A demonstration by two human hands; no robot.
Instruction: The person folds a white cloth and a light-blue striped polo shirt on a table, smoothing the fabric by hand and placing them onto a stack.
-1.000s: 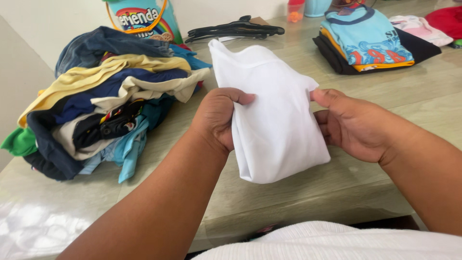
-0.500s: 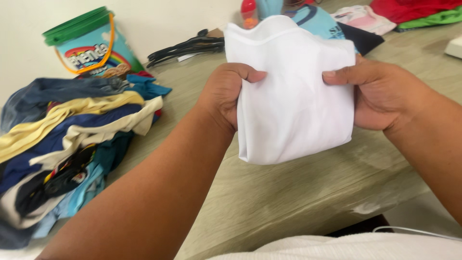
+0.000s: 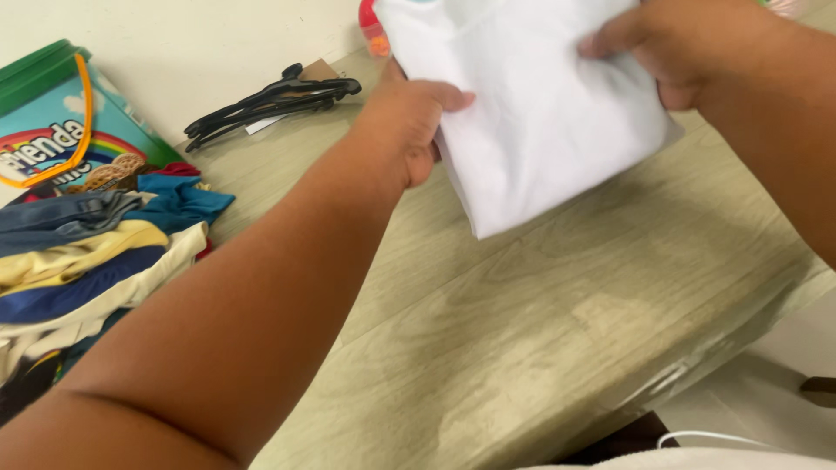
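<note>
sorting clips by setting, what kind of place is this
Probably a home laundry-folding spot: a pile of mixed clothes lies on a wood-grain table, with black hangers and a detergent tub near the wall.

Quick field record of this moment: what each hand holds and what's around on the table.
left hand: grips left edge of folded white garment
right hand: grips its right edge
garment: held above wooden table
left side: pile of mixed clothes
behind pile: green-lidded tub
far edge: black hangers
</note>
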